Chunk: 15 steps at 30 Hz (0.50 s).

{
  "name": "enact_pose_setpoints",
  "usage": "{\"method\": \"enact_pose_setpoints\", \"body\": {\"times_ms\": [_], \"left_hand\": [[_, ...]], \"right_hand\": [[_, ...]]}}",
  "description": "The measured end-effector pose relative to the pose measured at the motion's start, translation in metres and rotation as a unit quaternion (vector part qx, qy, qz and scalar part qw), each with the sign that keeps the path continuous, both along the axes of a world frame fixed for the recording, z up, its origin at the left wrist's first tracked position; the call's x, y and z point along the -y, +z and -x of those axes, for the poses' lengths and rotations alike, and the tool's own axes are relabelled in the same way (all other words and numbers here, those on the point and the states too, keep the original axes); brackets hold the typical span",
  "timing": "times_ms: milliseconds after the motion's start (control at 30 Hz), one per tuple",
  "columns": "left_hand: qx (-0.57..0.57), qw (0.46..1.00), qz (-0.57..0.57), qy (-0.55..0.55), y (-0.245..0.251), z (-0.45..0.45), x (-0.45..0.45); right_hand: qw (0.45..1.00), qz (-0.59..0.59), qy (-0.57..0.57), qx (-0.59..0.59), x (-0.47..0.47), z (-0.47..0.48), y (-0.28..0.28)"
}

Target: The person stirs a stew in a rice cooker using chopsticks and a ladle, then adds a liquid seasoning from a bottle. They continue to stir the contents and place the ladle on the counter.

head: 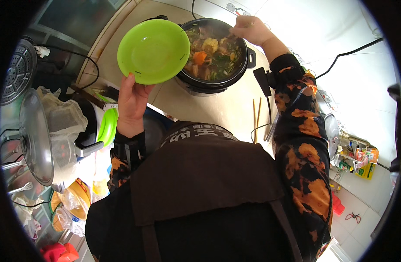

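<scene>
A lime-green plate (153,50) is tilted up in my left hand (134,103), with my thumb on its near edge and my fingers underneath. It looks bare inside and partly covers the left rim of an electric pressure cooker (217,86). The open cooker is full of stew (207,60) with leafy greens, an orange chunk (200,58) and a yellow chunk (210,45) that looks like corn. Over the cooker's far right rim, my right hand (251,30) is curled, thumb pointing down at the food. Whether it grips a utensil is hidden by the fingers.
A pair of chopsticks (256,114) and a black spatula-like tool (262,80) lie on the counter (207,111) right of the cooker. Leftward are a glass lid (35,137), another green dish (108,127) and a power cord (97,70). Scissors (353,217) hang on the tiled wall.
</scene>
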<state>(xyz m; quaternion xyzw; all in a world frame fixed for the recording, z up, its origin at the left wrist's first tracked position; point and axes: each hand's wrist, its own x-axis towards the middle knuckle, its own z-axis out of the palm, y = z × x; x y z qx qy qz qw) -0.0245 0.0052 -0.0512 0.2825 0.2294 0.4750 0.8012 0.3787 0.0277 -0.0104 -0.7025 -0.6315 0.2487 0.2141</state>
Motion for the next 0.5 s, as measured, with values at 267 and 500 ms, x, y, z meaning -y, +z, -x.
{"method": "enact_pose_setpoints", "body": {"times_ms": [267,500], "left_hand": [[0.002,1.0,0.01,0.013,-0.003,-0.003,0.0],[0.0,1.0,0.0,-0.002,-0.001,-0.01,-0.002]], "right_hand": [[0.991,0.088,-0.034,-0.095,0.051,0.017,0.014],[0.975,0.03,-0.026,-0.217,0.077,0.045,0.074]]}}
